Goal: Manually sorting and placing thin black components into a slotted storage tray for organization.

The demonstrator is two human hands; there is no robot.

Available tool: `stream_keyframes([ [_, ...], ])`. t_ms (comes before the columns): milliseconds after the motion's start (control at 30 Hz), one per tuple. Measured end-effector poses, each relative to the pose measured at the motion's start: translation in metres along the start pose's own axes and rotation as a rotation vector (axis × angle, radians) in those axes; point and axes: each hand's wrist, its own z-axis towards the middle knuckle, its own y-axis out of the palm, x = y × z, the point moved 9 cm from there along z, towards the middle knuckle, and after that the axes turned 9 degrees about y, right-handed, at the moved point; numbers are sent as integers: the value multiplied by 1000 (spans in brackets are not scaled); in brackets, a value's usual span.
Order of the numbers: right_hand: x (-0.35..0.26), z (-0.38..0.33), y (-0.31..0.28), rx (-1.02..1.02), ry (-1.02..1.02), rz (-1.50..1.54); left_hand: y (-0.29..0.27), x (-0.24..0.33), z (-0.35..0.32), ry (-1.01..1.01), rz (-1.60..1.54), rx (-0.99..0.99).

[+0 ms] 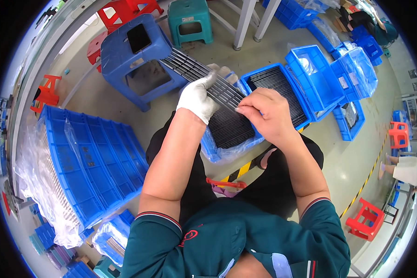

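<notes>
My left hand (197, 96), in a white glove, cups under a fanned bundle of long dark strips (204, 78), fingers curled up around its near end; the far end juts out over the blue stool (134, 51). My bare right hand (266, 116) is pinched shut, thumb and forefinger nipping the end of a strip where the bundle meets the glove. All this hangs above the blue tray (227, 129) on my lap, itself packed with the same dark strips. Just right of that tray lies a second blue tray (275, 85), also full. The strips look thin, light and stiff, and seem apt to slide on one another since they fan out. Best hold, I judge: support from beneath near the middle, pinch single pieces at the end, edges only; likely to bend or chip if levered.
</notes>
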Motion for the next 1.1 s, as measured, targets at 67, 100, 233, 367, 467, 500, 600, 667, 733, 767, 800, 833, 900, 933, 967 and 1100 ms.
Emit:
stream_keyframes([
  [67,0,-1,3,6,-8,-11,-1,1,-1,22,-33,53],
  [100,0,-1,5,-6,-18,-44,0,1,-1,24,-34,53],
  [233,-25,-5,7,28,-217,-222,-6,3,1,35,-13,86],
  [367,-33,-17,19,16,-313,-297,-12,-2,5,24,-63,103],
  [467,-11,-9,16,-20,-135,-237,-3,-3,0,19,-37,31],
  [500,-12,-9,16,-18,-142,-235,-1,-2,-2,17,-34,12],
  [600,-17,-9,16,-48,-110,-224,9,-6,1,-53,-145,-232],
  [667,-23,-7,-2,78,-109,-154,2,-5,2,-15,-66,-117],
  [733,-19,-7,-19,160,-80,-134,-15,-5,5,28,31,43],
  [767,-14,-6,-29,198,-56,-126,-17,-8,8,21,39,41],
  [800,-5,-5,-35,190,-8,-109,-22,-14,9,-22,62,71],
  [833,4,-4,-40,194,33,-77,-29,-20,10,-68,88,102],
  [900,18,-4,-51,217,101,-29,-42,-29,18,-143,145,17],
  [933,21,-2,-58,234,119,-1,-48,-34,23,-171,177,-39],
  [967,27,-4,-66,247,153,22,-65,-43,29,-220,202,68],
  [1100,30,-10,-88,288,122,-23,-122,-64,42,-321,446,162],
])
